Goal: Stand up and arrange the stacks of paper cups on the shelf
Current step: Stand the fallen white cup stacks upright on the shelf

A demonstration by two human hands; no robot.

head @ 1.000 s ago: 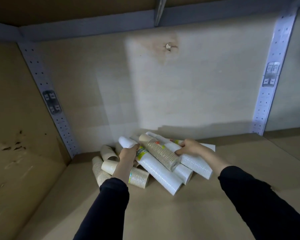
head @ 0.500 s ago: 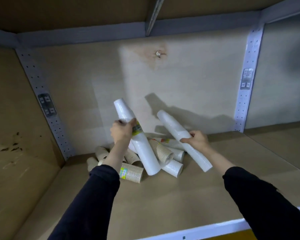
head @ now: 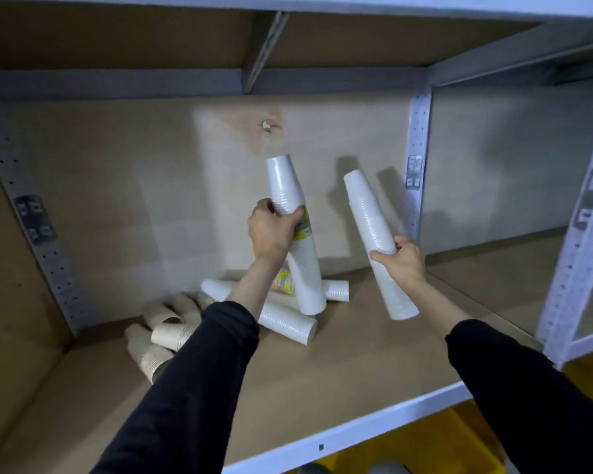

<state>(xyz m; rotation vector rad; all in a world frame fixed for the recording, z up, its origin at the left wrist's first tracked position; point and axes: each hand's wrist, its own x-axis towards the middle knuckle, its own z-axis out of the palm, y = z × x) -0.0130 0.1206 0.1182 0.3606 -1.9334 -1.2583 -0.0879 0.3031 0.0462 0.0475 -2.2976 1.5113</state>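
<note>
The left hand [head: 271,230] grips the tall white cup stack [head: 284,186] in its upper half, with fingers and thumb curled round it. This stack stands over the middle of the shelf board [head: 339,378], near the rear panel [head: 151,186]. Its long axis is close to vertical, closed end up and top leaning slightly left. The hand partly covers a yellow-green label on the stack.

The right hand [head: 403,265] grips a second white cup stack [head: 370,220] just below its middle, fingers wrapped round it. This stack is to the right of the first and apart from it. Its long axis is tilted, with the closed end up and to the left and the open end down and to the right.

Whether either open end touches the board cannot be determined.

Behind the left forearm, a white stack [head: 288,323] lies on its side, its near end pointing right and forward. A short white stack [head: 338,290] lies behind the upright one. A labelled stack [head: 285,283] is mostly hidden. Several brown cup stacks [head: 163,333] lie jumbled at the left, partly covered by the left sleeve [head: 192,388], and their count is unclear
</note>
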